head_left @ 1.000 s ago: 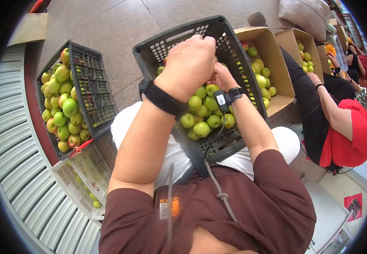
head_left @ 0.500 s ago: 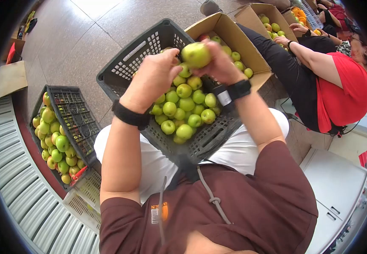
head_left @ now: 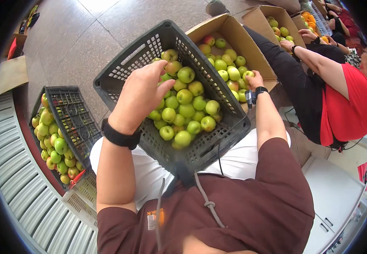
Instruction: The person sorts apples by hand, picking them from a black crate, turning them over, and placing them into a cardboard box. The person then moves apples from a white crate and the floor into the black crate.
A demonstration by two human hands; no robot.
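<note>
A dark plastic crate (head_left: 122, 57) full of yellow-green apples (head_left: 186, 110) stands between my knees. Over its left part hovers my left hand (head_left: 140, 95), thumb and fingers apart, holding nothing; some apples are hidden beneath it. My right hand (head_left: 256, 80) reaches into the near right corner of an open cardboard box (head_left: 261, 59) beside the crate. Its fingers close around a green apple (head_left: 248, 75) among other green and reddish apples (head_left: 233, 73). Both wrists wear black bands.
On the left, a tilted black crate (head_left: 71, 112) holds more apples beside a grey slatted surface (head_left: 26, 186). To the right sits a person in a red top (head_left: 346, 99), whose hand is at another cardboard box (head_left: 255, 19) of apples. White cabinets (head_left: 333, 190) stand lower right.
My right hand has moved from above the crate, where it held a green apple, rightward into the cardboard box. My left hand has shifted slightly left and down, its fingers apart.
</note>
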